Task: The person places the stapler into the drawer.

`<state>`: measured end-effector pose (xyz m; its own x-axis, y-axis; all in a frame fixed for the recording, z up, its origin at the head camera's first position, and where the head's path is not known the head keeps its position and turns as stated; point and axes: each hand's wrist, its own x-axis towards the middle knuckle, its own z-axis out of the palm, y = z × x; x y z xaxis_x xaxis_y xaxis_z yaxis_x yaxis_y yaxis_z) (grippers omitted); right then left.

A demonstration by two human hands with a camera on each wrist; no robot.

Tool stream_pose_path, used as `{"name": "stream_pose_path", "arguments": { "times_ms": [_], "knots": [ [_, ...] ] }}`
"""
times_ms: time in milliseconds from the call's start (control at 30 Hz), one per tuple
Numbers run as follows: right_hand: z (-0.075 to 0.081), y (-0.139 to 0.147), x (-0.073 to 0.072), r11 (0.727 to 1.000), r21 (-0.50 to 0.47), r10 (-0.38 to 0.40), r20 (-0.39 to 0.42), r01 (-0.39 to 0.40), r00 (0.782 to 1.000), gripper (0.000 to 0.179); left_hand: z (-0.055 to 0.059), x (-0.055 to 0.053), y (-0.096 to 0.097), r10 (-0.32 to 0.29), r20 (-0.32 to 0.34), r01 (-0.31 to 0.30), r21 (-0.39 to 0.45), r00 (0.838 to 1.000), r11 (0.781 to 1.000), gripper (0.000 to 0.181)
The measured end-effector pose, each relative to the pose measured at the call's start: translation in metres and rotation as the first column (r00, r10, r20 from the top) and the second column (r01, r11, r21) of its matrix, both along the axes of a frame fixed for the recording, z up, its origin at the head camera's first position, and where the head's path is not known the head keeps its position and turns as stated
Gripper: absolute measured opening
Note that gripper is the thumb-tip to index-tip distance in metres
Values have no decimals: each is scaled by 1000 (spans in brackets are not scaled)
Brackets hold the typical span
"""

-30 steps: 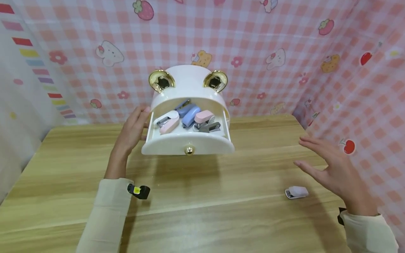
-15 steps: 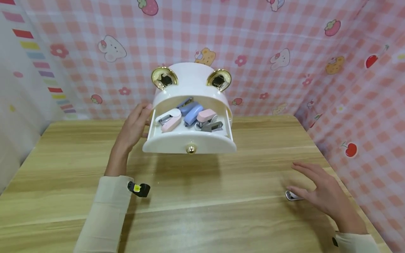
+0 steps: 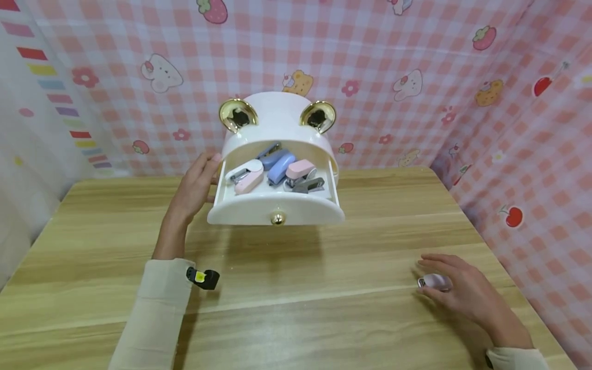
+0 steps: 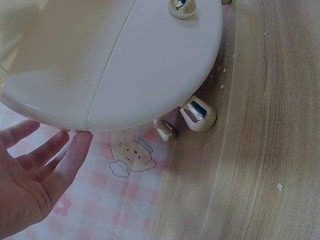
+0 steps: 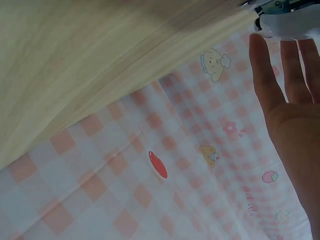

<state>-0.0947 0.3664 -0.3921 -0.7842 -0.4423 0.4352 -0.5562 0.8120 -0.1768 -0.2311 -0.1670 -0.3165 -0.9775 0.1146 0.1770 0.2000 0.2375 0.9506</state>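
Observation:
A small pale pink-white stapler [image 3: 436, 282] lies on the table at the right. My right hand [image 3: 472, 293] is around it, thumb on the near side and fingers on the far side; the right wrist view shows fingertips against the stapler [image 5: 290, 25], the thumb out of sight. My left hand [image 3: 190, 187] rests its fingertips on the left side of a white rounded drawer box [image 3: 277, 123]. Its drawer [image 3: 250, 210] is pulled out and holds several staplers: two blue, a white-and-pink one [image 3: 250, 181], a pink-topped one [image 3: 300, 169] and a grey one [image 3: 309, 185].
The box has two gold-rimmed eye shapes [image 3: 318, 117] on top and a gold knob [image 3: 277, 218] on the drawer front. Gold feet [image 4: 200, 114] carry it above the wooden table [image 3: 370, 246]. Pink checked cloth [image 3: 370, 46] hangs behind and at the right.
My right hand has come down and to the left, from above and beside the stapler to around it. The left hand stays at the box, and the drawer has not moved.

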Motion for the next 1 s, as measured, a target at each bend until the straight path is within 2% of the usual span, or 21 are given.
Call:
{"name": "stream_pose_path", "arguments": {
  "times_ms": [467, 767, 1000],
  "knots": [
    [1, 2, 2, 994, 110, -33, 117, 20, 993, 40, -1, 1, 0, 3, -4, -3, 0, 1000, 1000, 66],
    [-4, 6, -1, 996, 94, -3, 59, -2, 998, 40, 0, 2, 0, 6, -10, -6, -3, 1000, 1000, 66],
    [-3, 5, -2, 996, 82, -27, 32, 25, 999, 42, 0, 2, 0, 4, -1, -4, -16, 1000, 1000, 68]
  ]
}}
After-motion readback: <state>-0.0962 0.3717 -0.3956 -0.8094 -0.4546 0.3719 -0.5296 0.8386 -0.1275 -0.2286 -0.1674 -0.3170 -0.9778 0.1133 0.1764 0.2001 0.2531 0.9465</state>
